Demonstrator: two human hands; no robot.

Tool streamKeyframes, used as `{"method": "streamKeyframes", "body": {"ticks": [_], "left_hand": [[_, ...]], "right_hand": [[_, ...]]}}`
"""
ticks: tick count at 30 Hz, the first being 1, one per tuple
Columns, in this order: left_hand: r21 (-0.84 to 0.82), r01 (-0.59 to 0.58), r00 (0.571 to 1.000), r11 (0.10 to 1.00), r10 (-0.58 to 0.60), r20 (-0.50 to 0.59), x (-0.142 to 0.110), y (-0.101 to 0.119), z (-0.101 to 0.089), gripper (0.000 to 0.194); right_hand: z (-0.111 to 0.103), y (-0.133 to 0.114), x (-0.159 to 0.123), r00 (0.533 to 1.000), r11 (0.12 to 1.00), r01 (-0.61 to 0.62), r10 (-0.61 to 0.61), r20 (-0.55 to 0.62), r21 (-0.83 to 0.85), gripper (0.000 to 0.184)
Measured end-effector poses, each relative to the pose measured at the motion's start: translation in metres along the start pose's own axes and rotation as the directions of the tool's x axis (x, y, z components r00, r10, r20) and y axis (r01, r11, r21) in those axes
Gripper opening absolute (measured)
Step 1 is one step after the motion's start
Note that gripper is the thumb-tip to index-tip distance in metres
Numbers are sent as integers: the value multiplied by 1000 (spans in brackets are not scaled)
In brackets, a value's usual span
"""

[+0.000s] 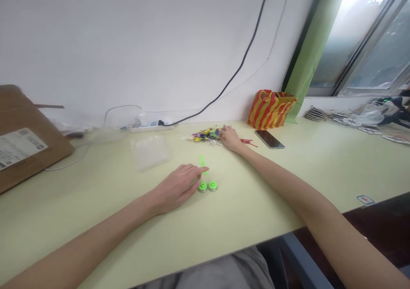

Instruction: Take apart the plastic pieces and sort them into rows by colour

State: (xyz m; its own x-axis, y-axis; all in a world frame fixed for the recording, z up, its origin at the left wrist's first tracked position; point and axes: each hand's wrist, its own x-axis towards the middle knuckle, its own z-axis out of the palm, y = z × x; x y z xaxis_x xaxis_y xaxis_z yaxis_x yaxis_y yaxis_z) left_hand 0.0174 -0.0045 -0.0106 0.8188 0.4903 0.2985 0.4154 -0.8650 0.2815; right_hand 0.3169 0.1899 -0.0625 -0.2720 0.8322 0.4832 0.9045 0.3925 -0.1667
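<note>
My left hand (180, 185) rests on the table with its index finger stretched out over a bright green plastic stick piece (202, 160). Its thumb lies apart from the index finger, beside a green round piece with a clear base (203, 186). A second green round piece (212, 186) sits just to the right of that one. Farther back, my right hand (229, 137) reaches into the right side of a pile of small coloured plastic pieces (205, 134). Its fingers bend down among the pieces, and their tips are hidden. Red sticks (249, 142) poke out to the right of this hand.
Clear plastic bags (150, 153) lie left of the pile, before a white power strip (150, 128). A cardboard box (28, 135) stands at the left. Behind the phone (269, 139) is a red-and-yellow striped bag (270, 110). Round slotted discs (347, 120) lie far right.
</note>
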Motion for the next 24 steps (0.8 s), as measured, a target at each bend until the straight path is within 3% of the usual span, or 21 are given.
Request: {"method": "streamKeyframes", "body": {"ticks": [5,8,13,18,20,24], "left_hand": [[5,34,999,999,-34,-6,-2,1,-3,37],[8,39,999,999,-38,-38,-4,1,-5,37],[9,74,996,997,-73,-55,-7,0,-7,35],[-12,97,991,995,-98,-93,-10,1,-8,38],[-6,108,988,994,-108,-114,-10,3,-9,38],[-2,134,976,991,-133,-174,-11,4,-8,38]], "right_hand": [[1,-4,-1,988,995,-50,61,-140,84,17],[-1,-5,0,955,979,-102,146,-259,177,17],[-7,-7,-1,835,906,-161,336,-435,391,18],[-17,-18,-10,713,808,-130,479,-512,575,18],[-20,-28,-15,702,782,-91,490,-517,617,18],[-22,-55,-22,747,758,7,430,-508,652,21]]}}
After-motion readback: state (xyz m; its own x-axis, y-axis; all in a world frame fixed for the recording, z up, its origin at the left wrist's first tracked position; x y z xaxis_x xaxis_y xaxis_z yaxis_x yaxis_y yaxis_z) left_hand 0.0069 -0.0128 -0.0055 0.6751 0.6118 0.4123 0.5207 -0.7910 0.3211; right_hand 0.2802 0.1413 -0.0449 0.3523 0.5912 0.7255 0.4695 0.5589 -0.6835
